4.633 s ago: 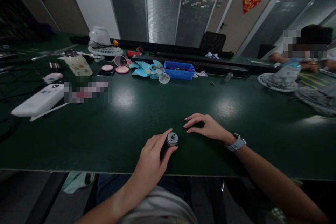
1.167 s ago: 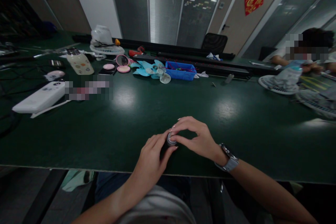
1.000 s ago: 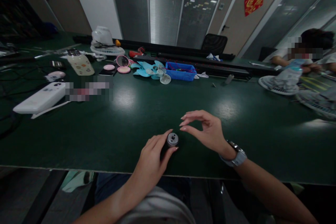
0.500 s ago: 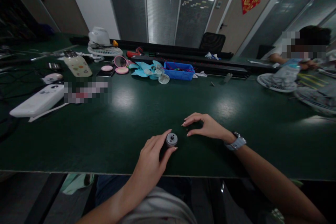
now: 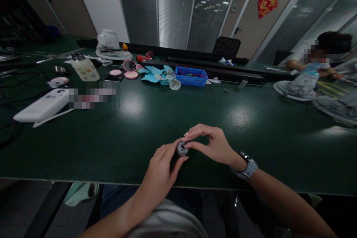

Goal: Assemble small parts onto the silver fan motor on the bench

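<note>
While the left hand [image 5: 160,169] wraps its grip around a small grey cylindrical metal motor [image 5: 182,148], standing upright near the front edge of the dark green bench [image 5: 139,126], the right hand [image 5: 213,145] pinches thumb & forefinger narrow right at the motor's top face. Something tiny, prob. a screw or small fitting, looks to be between those fingertips [image 5: 187,144], but it's too small to tell for sure.

Progress, as a judgement: approx. midway thru fitting one small part onto the motor top. Motor is steadied & positioned, right fingers are at the hub; the part doesn't look seated yet, since the pinch is on it. Left to do: seat it, let go.

Elsewhere, well apart at the bench's far side: pale blue plastic fan blades [image 5: 156,74], a blue rectangular plastic tray [image 5: 192,79], a white round fan grille [image 5: 113,54]. Another person [image 5: 323,57] works at the far right w/ more grilles.
</note>
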Demonstrator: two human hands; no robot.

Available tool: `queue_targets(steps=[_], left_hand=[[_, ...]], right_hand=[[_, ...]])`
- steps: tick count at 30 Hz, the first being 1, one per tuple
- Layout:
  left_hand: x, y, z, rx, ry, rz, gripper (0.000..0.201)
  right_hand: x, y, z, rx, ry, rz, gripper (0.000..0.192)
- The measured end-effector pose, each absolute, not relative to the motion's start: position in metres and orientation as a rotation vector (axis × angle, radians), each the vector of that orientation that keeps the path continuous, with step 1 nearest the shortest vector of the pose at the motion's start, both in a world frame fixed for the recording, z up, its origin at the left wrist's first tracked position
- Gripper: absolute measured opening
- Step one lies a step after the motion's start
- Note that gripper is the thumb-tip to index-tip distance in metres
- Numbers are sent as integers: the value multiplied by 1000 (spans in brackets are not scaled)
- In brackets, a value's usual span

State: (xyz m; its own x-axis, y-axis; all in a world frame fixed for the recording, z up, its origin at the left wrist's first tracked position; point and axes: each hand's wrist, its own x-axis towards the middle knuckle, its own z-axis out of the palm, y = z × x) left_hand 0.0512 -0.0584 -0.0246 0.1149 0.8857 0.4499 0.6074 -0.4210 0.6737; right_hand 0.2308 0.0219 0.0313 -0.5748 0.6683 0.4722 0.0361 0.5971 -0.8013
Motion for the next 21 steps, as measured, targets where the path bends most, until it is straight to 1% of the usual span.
queue_targets(steps=[3,6,11,13,17,21], left_hand=[[51,-59,-25,2085,1458,1220,35],[51,-59,-26,2089,1447,1212,35],[51,-59,-27,2080,1452,1222,37],[51,-59,-27,2077,1451,1212,37],[51,-60,-26,2071,1446,1194,38],[51,-60,-26,2063,1448,1188,39]], right_hand=[[227,20,31,-538,-2065,935,18],[227,19,32,-539,-2095,952,17],[230,19,34,-541,-2121,953,30],[231,19,33,-538,-2104,925,28],[230,18,30,-559,-2070,887,15],[227,16,29,-597,-2057,889,17]])
